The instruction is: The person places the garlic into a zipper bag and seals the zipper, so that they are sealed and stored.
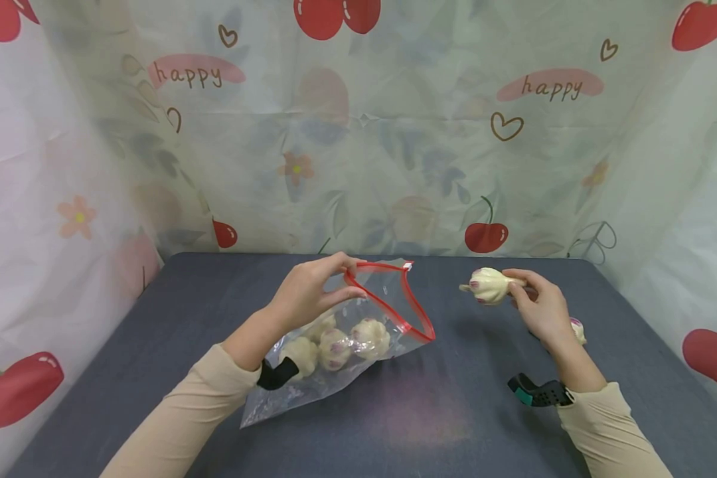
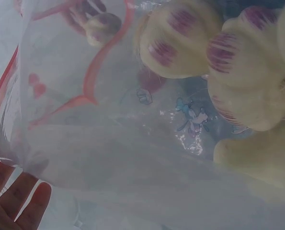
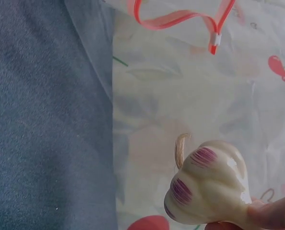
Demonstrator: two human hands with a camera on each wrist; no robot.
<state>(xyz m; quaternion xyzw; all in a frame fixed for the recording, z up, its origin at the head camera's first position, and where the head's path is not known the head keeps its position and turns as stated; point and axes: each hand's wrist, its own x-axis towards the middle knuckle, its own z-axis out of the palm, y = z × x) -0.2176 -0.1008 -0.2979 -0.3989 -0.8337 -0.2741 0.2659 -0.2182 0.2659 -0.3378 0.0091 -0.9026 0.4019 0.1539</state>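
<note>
At two o'clock from the table's middle, the right hand (image 1: 542,309) pinches a garlic bulb (image 1: 490,286) by its narrow end, holding it aloft. Towards eleven o'clock, the left hand (image 1: 311,287) grips the upper rim of a clear bag (image 1: 334,386), thumb and fingers pinching the plastic. The bag's mouth gapes towards three o'clock, near the raised bulb but not touching it.

What could go wrong: only one side of the mouth is pinched, so the red zip (image 1: 405,326) might sag and catch the bulb. The shiny narrow end could slip from the fingertips. If the bag tips towards four o'clock, its bulbs may roll out. A careless right wrist could knock the loose bulb (image 1: 577,330) at that hand's four o'clock.

Counted outward: one bulb held, four discernible inside the bag, though overlap may hide more, and one loose, partly behind the wrist. Beyond these: one bag, one white slider (image 1: 407,265), two wrist straps (image 1: 538,392) and one dark table (image 1: 454,372).
</note>
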